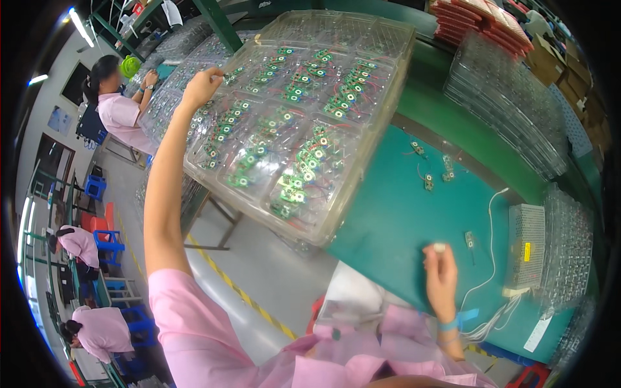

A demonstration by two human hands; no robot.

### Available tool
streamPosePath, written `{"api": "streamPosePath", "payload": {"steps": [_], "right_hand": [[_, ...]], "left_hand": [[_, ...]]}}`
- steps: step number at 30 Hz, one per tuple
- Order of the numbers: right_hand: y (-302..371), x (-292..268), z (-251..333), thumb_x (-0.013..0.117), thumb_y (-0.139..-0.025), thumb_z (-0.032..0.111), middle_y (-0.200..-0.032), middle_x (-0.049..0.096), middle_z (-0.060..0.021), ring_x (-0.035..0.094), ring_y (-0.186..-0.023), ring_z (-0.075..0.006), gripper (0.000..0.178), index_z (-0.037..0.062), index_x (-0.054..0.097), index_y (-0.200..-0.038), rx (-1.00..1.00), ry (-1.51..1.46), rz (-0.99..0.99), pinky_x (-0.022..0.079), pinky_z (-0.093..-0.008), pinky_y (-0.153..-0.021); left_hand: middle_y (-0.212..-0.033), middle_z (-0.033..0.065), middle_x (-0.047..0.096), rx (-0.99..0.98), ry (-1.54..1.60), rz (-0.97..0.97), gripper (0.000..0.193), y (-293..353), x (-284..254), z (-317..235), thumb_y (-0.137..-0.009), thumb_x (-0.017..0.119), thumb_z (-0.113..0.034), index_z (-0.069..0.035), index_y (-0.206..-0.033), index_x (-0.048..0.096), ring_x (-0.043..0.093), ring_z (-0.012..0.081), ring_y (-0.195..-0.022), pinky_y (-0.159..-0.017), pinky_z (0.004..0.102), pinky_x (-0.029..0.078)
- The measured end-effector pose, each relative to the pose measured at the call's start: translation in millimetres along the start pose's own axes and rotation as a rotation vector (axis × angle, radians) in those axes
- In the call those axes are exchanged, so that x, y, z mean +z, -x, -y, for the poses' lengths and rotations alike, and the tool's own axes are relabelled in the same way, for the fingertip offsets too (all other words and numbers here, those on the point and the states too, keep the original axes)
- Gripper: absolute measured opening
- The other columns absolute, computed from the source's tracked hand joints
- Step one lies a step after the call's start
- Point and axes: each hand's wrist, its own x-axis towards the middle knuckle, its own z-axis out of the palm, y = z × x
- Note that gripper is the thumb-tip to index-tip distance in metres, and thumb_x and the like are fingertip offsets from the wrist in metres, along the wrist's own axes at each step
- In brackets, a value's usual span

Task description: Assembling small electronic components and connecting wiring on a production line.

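Note:
At the far left of a clear plastic tray [372,139], my left hand [202,88] is stretched out with its fingertips pinched at a small green circuit board [233,75]. The tray's compartments carry rows of similar boards [304,169] with thin red and blue wires. Over the green work mat [381,220], my right hand [441,277] is curled closed, a pale cover on one fingertip. Anything inside those fingers is hidden. A blue wrist strap [458,320] circles that wrist. One loose board [469,240] lies right of this hand, and several others [447,167] lie farther back.
A perforated metal box [526,246] with white cables stands at the right, beside stacked clear trays [566,252]. More trays [511,97] and red packs [482,22] are piled at the back right. At the left, a co-worker in pink [121,116] works at the same bench line.

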Motion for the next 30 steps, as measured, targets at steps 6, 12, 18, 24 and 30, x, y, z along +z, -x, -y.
{"api": "streamPosePath", "payload": {"steps": [6, 12, 18, 24, 30], "right_hand": [[7.7, 0.8, -1.3, 0.049, -0.092, 0.011, -0.065, 0.049, 0.0028, 0.036, -0.052, -0.0068, 0.01, 0.0053, 0.057, -0.094, -0.039, 0.039, 0.017, 0.03, -0.0216, -0.048], [6.5, 2.9, -2.3, 0.049, -0.092, 0.011, -0.064, 0.048, 0.0036, 0.034, -0.051, -0.0065, 0.009, 0.0055, 0.057, -0.093, -0.037, 0.031, 0.0, 0.029, -0.0216, -0.048], [5.1, 3.0, -3.7, 0.05, -0.092, 0.011, -0.063, 0.048, 0.0041, 0.033, -0.05, -0.0064, 0.009, 0.0053, 0.057, -0.092, -0.025, 0.056, 0.008, 0.028, -0.0217, -0.047], [3.7, 3.3, -2.4, 0.05, -0.091, 0.011, -0.063, 0.048, 0.0039, 0.034, -0.049, -0.0067, 0.009, 0.0054, 0.057, -0.092, -0.048, 0.067, -0.001, 0.029, -0.0222, -0.046], [3.5, 3.3, -1.9, 0.051, -0.091, 0.01, -0.063, 0.049, 0.0034, 0.034, -0.049, -0.007, 0.008, 0.0055, 0.057, -0.091, -0.053, 0.084, -0.008, 0.029, -0.0226, -0.046]], "left_hand": [[-0.082, 0.011, 0.064, -0.178, -0.211, -0.142, 0.039, 0.7, -2.9, -19.5, -0.087, 0.052, -0.037, -0.001, -0.092, 0.066, 0.061, 0.0292, -0.077, -0.071, 0.0372, 0.048], [-0.08, 0.0118, 0.062, -0.405, -0.245, -0.036, 0.043, -18.0, 8.8, -29.5, -0.083, 0.055, -0.042, -0.001, -0.088, 0.067, 0.06, 0.0294, -0.078, -0.072, 0.037, 0.048], [-0.081, 0.0138, 0.062, -0.425, -0.094, 0.063, 0.038, -24.8, 10.0, -2.9, -0.079, 0.058, -0.04, -0.003, -0.086, 0.067, 0.06, 0.031, -0.082, -0.075, 0.0372, 0.048], [-0.093, 0.0149, 0.063, -0.347, 0.069, 0.013, 0.034, -5.9, 9.8, 12.1, -0.08, 0.056, -0.035, -0.009, -0.1, 0.066, 0.058, 0.0308, -0.092, -0.081, 0.0382, 0.045], [-0.093, 0.0141, 0.064, -0.002, -0.176, -0.364, 0.028, -6.3, 16.2, 3.3, -0.085, 0.054, -0.027, -0.013, -0.107, 0.065, 0.057, 0.031, -0.093, -0.08, 0.0368, 0.043]]}}
